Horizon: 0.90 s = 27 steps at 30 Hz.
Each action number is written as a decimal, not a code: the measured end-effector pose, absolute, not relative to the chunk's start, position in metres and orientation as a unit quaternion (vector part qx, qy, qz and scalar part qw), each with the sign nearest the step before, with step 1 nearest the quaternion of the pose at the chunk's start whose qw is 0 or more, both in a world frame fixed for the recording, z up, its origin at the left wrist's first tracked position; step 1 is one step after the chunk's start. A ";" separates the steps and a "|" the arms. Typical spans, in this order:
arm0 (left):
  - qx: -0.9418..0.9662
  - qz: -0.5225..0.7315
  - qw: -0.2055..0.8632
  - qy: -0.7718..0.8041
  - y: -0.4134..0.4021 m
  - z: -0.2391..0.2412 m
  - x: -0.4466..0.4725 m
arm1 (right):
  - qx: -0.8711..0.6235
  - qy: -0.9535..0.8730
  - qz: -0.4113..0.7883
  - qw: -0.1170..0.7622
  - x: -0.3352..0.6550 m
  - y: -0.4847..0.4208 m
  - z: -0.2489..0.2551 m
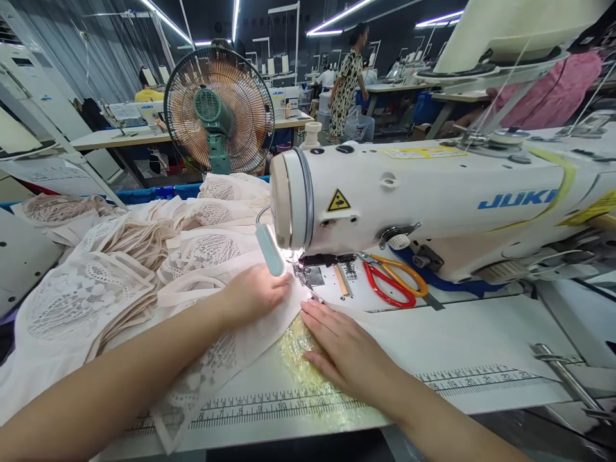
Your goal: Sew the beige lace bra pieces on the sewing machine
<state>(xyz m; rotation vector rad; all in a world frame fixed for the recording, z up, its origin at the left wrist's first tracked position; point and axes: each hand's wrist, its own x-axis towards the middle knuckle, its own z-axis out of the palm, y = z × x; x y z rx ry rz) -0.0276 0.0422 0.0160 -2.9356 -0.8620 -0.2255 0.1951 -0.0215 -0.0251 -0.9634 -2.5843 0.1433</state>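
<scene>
Left forearm [120, 372], left hand [255, 292] on lace garment [257, 337], blue rim [187, 190] beyond.

- Left hand [257, 295]: partly hidden behind the lamp [270, 251]; grip on the fabric indistinct.
- Lace garment [260, 333]: partly covered by the left forearm [144, 369], itself cut off at the picture's edge.
- Needle area: obscured by glare.
- Ruler scale [250, 409]: middle numerals concealed beneath the right forearm [418, 410].
- Sewing machine [385, 170]: truncated at right.
- Thread cones [491, 38]: cropped above.
- Distant workstations: too small for detail.
</scene>
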 end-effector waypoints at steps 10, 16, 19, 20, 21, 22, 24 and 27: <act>-0.947 -0.097 0.024 -0.304 -0.003 -0.010 -0.021 | -0.358 -0.913 0.097 0.170 0.196 -0.021 -0.023; -0.958 -0.099 0.011 -0.268 0.028 -0.003 -0.037 | -0.354 -0.911 0.106 0.180 0.196 -0.021 -0.022; -0.963 -0.106 0.007 -0.247 0.033 0.001 -0.038 | -0.350 -0.913 0.102 0.184 0.196 -0.020 -0.023; -0.964 -0.106 0.005 -0.244 0.034 0.002 -0.037 | -0.349 -0.912 0.103 0.187 0.197 -0.020 -0.023; -0.964 -0.107 0.004 -0.242 0.035 0.003 -0.037 | -0.349 -0.911 0.106 0.192 0.197 -0.020 -0.024; -0.965 -0.106 0.002 -0.239 0.037 0.003 -0.037 | -0.348 -0.910 0.110 0.197 0.197 -0.020 -0.024; -0.966 -0.107 0.004 -0.234 0.039 0.004 -0.037 | -0.348 -0.908 0.117 0.204 0.198 -0.020 -0.025; -0.966 -0.116 0.011 -0.230 0.044 0.003 -0.038 | -0.349 -0.907 0.119 0.204 0.198 -0.020 -0.025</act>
